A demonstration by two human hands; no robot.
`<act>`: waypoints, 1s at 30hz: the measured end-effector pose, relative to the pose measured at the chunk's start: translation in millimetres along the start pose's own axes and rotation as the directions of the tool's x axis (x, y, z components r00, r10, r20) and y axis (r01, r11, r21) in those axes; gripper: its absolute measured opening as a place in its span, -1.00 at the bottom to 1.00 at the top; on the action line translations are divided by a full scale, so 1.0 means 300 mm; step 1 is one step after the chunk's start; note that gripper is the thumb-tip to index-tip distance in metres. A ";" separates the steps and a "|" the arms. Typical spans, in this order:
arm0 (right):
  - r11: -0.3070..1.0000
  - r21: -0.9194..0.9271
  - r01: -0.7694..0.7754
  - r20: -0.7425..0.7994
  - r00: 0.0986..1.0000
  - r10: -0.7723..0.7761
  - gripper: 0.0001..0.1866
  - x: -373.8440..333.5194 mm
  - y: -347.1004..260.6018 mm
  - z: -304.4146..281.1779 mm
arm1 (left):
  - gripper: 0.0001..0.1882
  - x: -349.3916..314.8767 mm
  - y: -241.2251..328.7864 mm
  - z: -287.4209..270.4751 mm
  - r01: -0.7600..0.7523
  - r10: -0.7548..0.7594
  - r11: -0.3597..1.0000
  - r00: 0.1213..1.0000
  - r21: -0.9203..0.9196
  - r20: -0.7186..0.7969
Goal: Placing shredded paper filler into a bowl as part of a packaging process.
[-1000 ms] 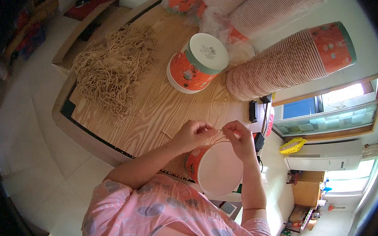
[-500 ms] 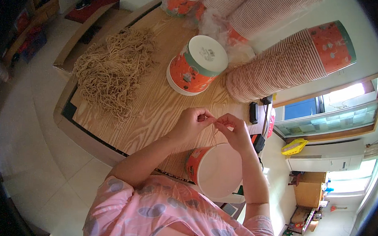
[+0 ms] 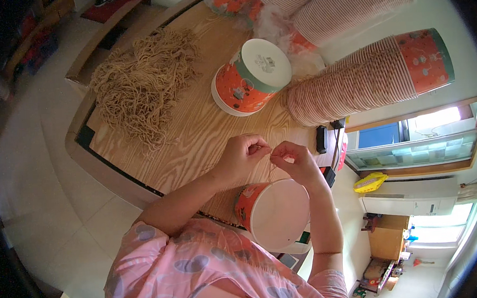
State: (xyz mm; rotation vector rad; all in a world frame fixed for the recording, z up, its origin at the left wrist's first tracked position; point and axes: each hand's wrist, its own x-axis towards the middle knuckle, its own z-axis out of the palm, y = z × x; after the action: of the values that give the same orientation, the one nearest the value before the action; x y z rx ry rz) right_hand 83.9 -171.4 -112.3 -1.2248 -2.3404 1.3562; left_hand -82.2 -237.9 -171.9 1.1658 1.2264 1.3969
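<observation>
My left hand [image 3: 242,155] and my right hand [image 3: 294,160] meet fingertip to fingertip over the wooden table, both pinching a thin tan cord [image 3: 271,173]. The cord hangs from the fingers toward the rim of an orange paper tub [image 3: 245,205]. This tub sits close to my body, its white inside facing up, with a small dark spot low on the inner wall. Beyond my hands another orange and green paper tub [image 3: 241,89] stands upside down. A large tangled heap of tan cord [image 3: 144,92] lies at the far left of the table.
A long stack of nested tubs [image 3: 353,81] with cords along it lies at the right. More stacks in clear plastic [image 3: 352,8] are behind. Small black objects [image 3: 322,139] sit near the right table edge. The table's dark-edged border [image 3: 126,176] runs along the left.
The view has shifted slightly. Both hands keep their pinch, with the right hand's fingers a little changed. A dark spot now shows inside the near tub.
</observation>
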 end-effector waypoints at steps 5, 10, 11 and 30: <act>0.941 0.317 -0.118 0.171 0.983 0.066 -0.92 0.006 0.047 -0.025 | -0.90 0.005 -0.021 0.005 0.117 -0.119 0.988 0.993 -0.104 -0.009; 0.819 0.571 -0.057 0.090 0.996 0.007 -0.92 0.000 0.050 -0.004 | -0.89 0.016 -0.067 0.010 0.059 -0.055 0.994 0.997 -0.092 0.049; 0.819 0.571 -0.057 0.089 0.996 0.007 -0.92 0.003 0.052 0.000 | -0.89 0.015 -0.065 0.011 0.040 -0.036 0.997 0.998 -0.066 0.053; 0.983 0.044 0.180 -0.019 0.984 -0.180 -0.84 0.005 0.022 0.010 | -0.87 0.016 -0.055 0.022 0.082 -0.076 0.993 0.994 -0.084 0.075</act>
State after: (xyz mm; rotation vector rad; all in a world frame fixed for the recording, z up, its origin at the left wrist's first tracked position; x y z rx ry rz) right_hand 85.0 -170.7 -119.6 -0.9799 -2.3317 1.3283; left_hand -75.5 -230.9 -187.6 1.0863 1.1381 1.3251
